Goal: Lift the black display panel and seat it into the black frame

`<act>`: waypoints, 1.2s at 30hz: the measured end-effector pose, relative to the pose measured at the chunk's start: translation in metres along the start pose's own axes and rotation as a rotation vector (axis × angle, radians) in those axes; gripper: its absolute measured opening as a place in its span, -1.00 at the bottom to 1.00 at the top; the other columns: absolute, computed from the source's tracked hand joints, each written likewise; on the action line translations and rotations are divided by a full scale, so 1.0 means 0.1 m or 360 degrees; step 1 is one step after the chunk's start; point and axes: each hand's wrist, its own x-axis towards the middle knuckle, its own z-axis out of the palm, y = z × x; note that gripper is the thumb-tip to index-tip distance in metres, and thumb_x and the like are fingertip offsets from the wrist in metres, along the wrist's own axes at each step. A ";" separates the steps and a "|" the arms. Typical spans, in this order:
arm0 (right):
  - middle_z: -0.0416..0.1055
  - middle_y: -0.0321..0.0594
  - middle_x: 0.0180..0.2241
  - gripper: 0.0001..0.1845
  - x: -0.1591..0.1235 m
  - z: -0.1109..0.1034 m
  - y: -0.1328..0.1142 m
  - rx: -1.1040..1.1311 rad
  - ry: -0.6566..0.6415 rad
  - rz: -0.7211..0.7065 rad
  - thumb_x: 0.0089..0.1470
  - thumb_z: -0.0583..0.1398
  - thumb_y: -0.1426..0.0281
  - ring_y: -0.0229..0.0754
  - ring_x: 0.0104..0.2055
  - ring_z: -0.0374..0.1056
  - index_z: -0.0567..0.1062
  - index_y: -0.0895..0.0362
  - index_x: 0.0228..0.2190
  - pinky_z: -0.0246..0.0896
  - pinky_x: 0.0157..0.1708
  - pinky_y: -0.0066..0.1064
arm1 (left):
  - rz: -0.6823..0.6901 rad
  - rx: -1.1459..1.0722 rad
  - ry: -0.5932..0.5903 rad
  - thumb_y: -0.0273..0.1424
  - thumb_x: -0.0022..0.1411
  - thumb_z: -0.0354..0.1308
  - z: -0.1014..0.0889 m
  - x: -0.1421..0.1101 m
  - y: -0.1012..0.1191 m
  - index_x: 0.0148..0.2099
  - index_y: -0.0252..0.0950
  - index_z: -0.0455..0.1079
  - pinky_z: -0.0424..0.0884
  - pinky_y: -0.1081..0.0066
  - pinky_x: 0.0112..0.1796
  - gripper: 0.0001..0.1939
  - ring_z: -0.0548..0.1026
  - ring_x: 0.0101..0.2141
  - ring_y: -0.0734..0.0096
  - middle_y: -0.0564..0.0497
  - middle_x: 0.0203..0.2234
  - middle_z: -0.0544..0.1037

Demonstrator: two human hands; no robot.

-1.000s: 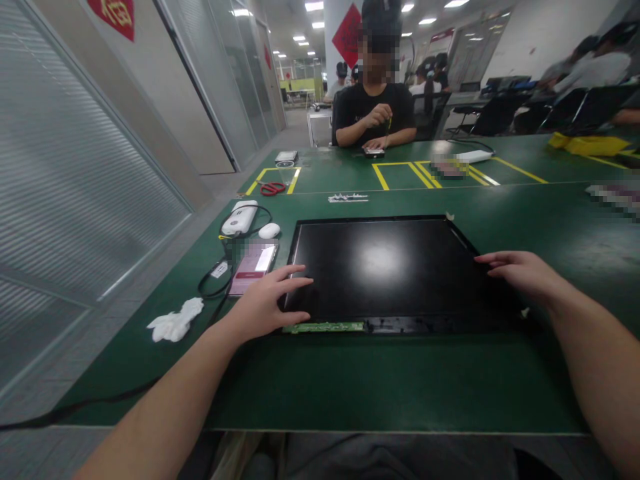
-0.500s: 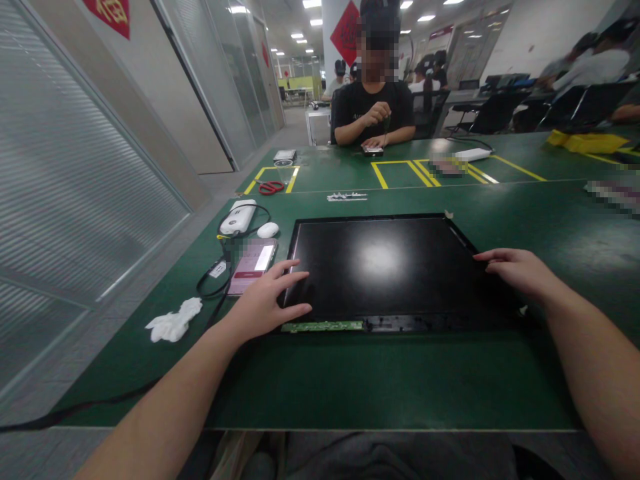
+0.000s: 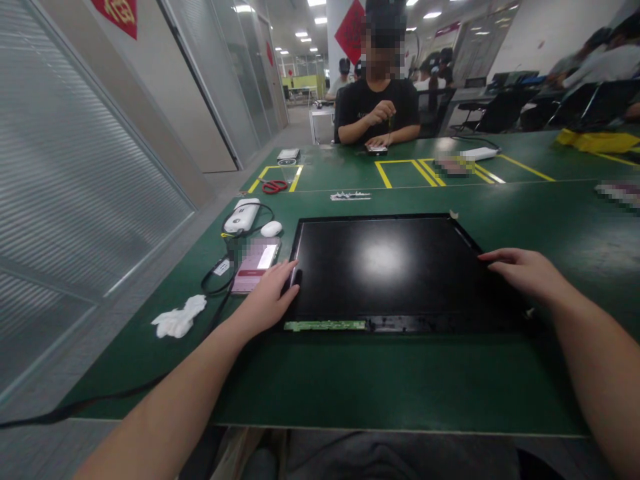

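A black display panel lies flat on the green table, with a bright reflection on its surface. Along its near edge runs a narrow green circuit board. My left hand holds the panel's left edge, thumb and fingers closed around it. At the opposite side, my right hand grips the right edge between thumb and fingers; part of those fingers is hidden. Small pale tabs stick out at the panel's far right and near right corners.
Left of the panel lie a phone, a white earbud case, a white device with a black cable, and crumpled tissue. Farther back are red-handled scissors and white strips. Across the table sits a person.
My left hand has drawn back from over the panel's surface and closed on its left edge. The right hand stays at the right edge. The view has shifted slightly.
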 end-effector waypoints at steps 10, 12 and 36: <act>0.57 -0.15 -0.32 -0.65 0.00 -0.01 -0.05 -0.0057 0.0023 0.0015 -0.10 0.19 0.32 -0.05 -0.26 0.44 0.66 0.08 -0.25 0.28 -0.20 -0.25 | -0.0167 -0.0540 0.0137 -0.40 0.28 0.03 -0.01 -0.01 0.04 0.34 -0.30 0.24 0.21 -0.05 0.26 -0.41 0.38 0.23 0.03 -0.19 0.25 0.41; 0.57 -0.15 -0.30 -0.66 0.00 -0.02 -0.05 -0.0055 0.0016 0.0009 -0.11 0.20 0.31 -0.04 -0.24 0.45 0.66 0.06 -0.27 0.30 -0.19 -0.25 | -0.0218 -0.0857 0.0164 -0.38 0.27 0.05 -0.01 0.00 0.07 0.36 -0.32 0.21 0.25 -0.02 0.25 -0.39 0.42 0.20 0.05 -0.21 0.22 0.44; 0.58 -0.17 -0.34 -0.69 0.07 0.03 0.04 0.0012 0.0042 -0.0033 -0.15 0.23 0.29 -0.01 -0.26 0.47 0.66 0.03 -0.30 0.32 -0.20 -0.20 | -0.1040 -0.2192 0.0503 -0.52 0.11 0.30 -0.04 0.06 0.36 0.26 -0.23 0.36 0.61 0.42 -0.38 -0.35 0.68 -0.26 0.23 -0.06 -0.11 0.67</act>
